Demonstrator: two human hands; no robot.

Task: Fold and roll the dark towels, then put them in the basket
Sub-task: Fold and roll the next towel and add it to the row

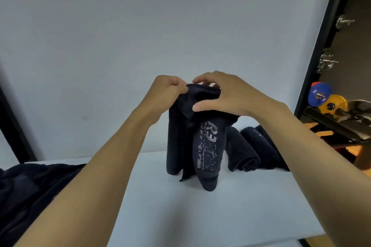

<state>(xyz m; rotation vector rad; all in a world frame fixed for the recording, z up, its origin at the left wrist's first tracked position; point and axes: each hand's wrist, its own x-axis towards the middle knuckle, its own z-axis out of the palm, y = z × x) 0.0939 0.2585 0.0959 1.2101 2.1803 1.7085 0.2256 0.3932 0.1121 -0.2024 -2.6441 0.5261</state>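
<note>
**Towel hung by its top edge to line it up for folding**

Both hands meet at the top of one dark towel [200, 146] and hold it up over the white surface [220, 216]. The left hand [168, 90] pinches the near-left corner between curled fingers and thumb. The right hand [224, 96] curls its fingers over the top edge, with the thumb set against the cloth below. Held this way, the towel hangs long and narrow, printed lettering facing out and its lower end near or just touching the surface. Gravity probably serves to pull out creases and bring the edges level before the towel is laid down and rolled.

Rolled towels [243, 150] lie side by side on the surface behind and to the right, probably parked out of the working space until they go to the basket, which is not in view. A heap of dark cloth [30, 190] sits at the lower left within the left hand's reach, likely the stock waiting to be folded. Coloured weight plates [325, 100] sit on a rack at the far right.
</note>
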